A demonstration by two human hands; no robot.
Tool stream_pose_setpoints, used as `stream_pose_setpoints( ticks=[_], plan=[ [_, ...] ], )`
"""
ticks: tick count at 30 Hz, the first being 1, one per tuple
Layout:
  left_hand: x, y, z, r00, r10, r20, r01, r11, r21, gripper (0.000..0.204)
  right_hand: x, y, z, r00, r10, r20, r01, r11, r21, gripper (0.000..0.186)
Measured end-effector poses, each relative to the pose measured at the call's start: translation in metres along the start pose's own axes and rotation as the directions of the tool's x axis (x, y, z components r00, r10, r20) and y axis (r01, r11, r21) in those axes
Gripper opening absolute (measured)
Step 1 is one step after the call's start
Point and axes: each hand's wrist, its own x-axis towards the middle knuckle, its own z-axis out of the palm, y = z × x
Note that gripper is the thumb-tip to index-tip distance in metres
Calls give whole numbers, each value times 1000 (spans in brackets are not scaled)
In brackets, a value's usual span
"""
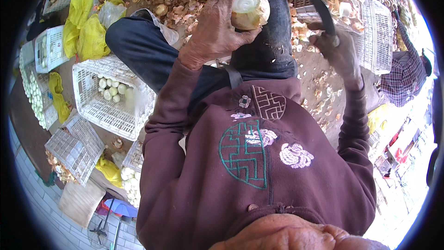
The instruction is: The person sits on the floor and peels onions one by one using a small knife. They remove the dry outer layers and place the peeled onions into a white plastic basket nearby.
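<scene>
My left hand (215,28) is closed round an onion (252,11) above my lap. The onion's cut end faces up and shows pale rings, while brownish-yellow skin still covers its side. To the right, apart from the onion, my right hand (340,58) grips a knife with a dark curved blade (320,8). The blade points up and to the left. Most of the knife's handle is hidden inside the fingers.
On my left stands a white plastic crate (85,85) holding peeled onions (111,90). Yellow mesh bags (92,39) lie beyond it. Onion skins (178,4) litter the ground ahead. Another white crate (377,37) is at right, near a person in a plaid shirt (404,78).
</scene>
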Motion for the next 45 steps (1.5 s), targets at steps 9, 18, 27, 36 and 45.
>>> stream_pose_setpoints(
  ticks=[9, 18, 27, 36, 45],
  plan=[
    [-4, 1, -16, 993, 118, 15, -119, 981, 150, 77, 2, 1, 31, 952, -242, 190, 214, 964, 156, 22],
    [-12, 3, -13, 998, 53, -22, -53, 998, -24, 75, -6, 22, 59, 954, -300, 1, 300, 954, 28, 8],
    [-30, 5, 11, 878, -478, 37, 162, 222, -962, 57, -15, 53, 103, 940, -211, -268, 207, 977, -43, 16],
    [-48, 2, 17, 920, -381, 86, 242, 383, -892, 53, -4, 10, 83, 823, -524, -218, 516, 851, -95, 41],
    [-57, 11, 23, 906, -398, 148, 338, 464, -819, 44, 7, 0, 91, 807, -554, -205, 543, 832, -114, 52]
  ],
)
